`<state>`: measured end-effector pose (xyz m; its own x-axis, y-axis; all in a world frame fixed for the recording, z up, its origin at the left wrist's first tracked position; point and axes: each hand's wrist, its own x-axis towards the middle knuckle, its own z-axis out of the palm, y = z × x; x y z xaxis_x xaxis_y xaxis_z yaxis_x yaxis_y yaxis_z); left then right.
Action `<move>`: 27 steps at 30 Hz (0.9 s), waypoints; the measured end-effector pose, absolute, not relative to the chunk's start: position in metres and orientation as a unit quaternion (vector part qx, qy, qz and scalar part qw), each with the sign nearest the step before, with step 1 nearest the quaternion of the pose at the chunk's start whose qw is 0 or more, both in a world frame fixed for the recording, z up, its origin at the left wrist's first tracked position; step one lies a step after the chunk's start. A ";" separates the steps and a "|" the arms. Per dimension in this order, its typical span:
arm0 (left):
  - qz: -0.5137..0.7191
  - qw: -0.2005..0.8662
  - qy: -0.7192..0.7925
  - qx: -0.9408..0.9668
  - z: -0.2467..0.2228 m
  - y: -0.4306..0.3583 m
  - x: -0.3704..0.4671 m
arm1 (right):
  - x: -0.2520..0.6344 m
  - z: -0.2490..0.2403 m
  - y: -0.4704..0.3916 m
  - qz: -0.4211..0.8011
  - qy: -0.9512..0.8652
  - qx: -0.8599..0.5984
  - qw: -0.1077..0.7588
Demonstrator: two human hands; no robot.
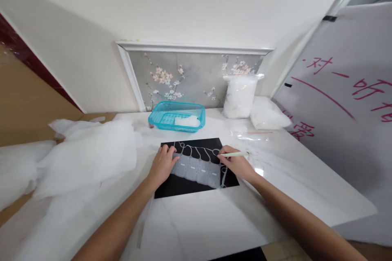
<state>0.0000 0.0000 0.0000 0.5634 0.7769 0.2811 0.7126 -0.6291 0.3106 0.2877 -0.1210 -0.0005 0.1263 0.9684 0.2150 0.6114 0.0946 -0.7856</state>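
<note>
A black mat [183, 187] lies on the white table [214, 224]. On it sits a row of several small translucent pouches [197, 169] with white strings looping above them. My left hand [162, 165] presses down on the left end of the row, fingers curled. My right hand [235, 163] rests at the right end and grips a thin pale green stick [235, 154] that points right, its near tip at the strings.
A turquoise basket [177, 116] holding a white wad stands behind the mat. Two clear bags of white stuffing [241, 96] sit at the back right. White fluffy sheets [88, 151] cover the left. A white board with red writing [346, 102] leans at right.
</note>
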 end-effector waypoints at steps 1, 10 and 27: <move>0.188 0.075 0.421 0.884 0.003 0.001 0.001 | 0.295 -0.002 -0.123 0.211 -0.607 -0.657 0.394; 0.148 0.077 0.266 0.949 0.005 -0.057 0.049 | 0.281 0.011 -0.118 0.348 -0.607 -0.575 0.423; 0.135 0.171 0.326 0.920 0.006 -0.028 0.001 | 0.242 0.011 -0.131 0.336 -0.625 -0.538 0.455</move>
